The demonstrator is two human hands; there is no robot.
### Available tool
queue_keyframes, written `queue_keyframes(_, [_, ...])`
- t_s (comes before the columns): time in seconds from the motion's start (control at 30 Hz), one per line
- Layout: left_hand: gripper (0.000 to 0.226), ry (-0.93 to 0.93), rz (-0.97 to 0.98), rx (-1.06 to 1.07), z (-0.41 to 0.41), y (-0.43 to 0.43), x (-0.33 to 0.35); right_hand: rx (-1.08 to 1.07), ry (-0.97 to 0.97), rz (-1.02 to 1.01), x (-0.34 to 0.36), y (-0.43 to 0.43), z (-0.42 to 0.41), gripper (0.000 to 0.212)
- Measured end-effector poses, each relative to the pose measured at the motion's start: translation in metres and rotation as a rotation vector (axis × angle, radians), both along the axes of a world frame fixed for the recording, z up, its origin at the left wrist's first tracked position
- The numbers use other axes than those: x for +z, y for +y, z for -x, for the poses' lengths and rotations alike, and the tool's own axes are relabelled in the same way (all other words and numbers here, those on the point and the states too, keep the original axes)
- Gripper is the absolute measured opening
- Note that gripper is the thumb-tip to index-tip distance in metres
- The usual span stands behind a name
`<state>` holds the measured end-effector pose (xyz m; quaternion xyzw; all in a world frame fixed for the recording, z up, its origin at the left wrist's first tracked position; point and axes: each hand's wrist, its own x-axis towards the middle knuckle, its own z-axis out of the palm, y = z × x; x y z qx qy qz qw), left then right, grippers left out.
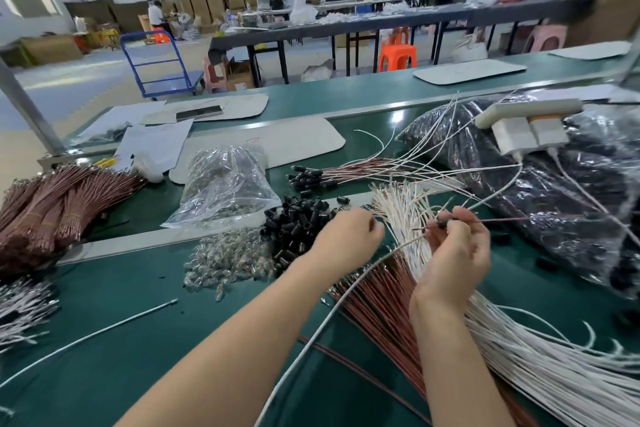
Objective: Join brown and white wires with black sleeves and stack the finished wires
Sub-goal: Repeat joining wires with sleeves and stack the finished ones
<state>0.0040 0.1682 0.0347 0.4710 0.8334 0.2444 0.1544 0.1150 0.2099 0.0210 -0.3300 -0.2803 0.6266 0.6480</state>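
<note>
Now the right hand (450,253) pinches a black sleeve (441,222) on a brown wire (502,219) above the counter (138,340); the left hand (346,236) curls over loose sleeves (298,222), its grip hidden. A slack pinch could let the sleeve slide off.

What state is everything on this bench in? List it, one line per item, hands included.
left hand: fingers curled down at the edge of the sleeve heap; what it holds is hidden.
right hand: pinches a sleeved wire.
black sleeves: loose heap.
finished wires: sleeved, laid side by side.
brown wire bundles: tied with bands.
white wires: loose, fanned out.
</note>
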Motion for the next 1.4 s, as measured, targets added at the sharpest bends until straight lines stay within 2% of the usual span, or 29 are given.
queue_keyframes(0.23, [0.035, -0.307, 0.104, 0.147, -0.002, 0.039, 0.001, -0.002, -0.002, 0.016, -0.002, 0.002, 0.003, 0.026])
queue_keyframes(0.37, [0.023, -0.503, 0.052, 0.208, 0.001, 0.040, 0.002, -0.014, -0.019, 0.017, -0.001, 0.002, 0.003, 0.027])
queue_keyframes(0.53, [0.021, -0.563, -0.024, 0.239, 0.002, 0.038, 0.002, -0.007, -0.035, 0.004, -0.001, 0.000, 0.004, 0.027])
queue_keyframes(0.8, [0.026, -0.511, -0.398, 0.420, 0.024, 0.019, 0.035, 0.033, -0.072, 0.018, -0.001, -0.001, 0.003, 0.023])
queue_keyframes(1.1, [0.017, -0.510, -1.108, 0.764, 0.084, -0.076, 0.095, 0.136, -0.178, -0.100, 0.002, -0.014, 0.005, 0.020])
queue_keyframes(1.2, [0.016, -0.636, -1.349, 0.903, 0.096, -0.126, 0.096, 0.274, -0.142, -0.112, 0.003, -0.019, 0.008, 0.020])
queue_keyframes(1.27, [0.021, -0.726, -1.367, 0.978, 0.096, -0.156, 0.079, 0.430, -0.101, -0.097, 0.003, -0.024, 0.011, 0.022])
queue_keyframes(1.4, [0.019, -0.873, -1.208, 1.114, 0.083, -0.204, 0.019, 0.632, -0.114, -0.075, 0.002, -0.037, 0.019, 0.019])
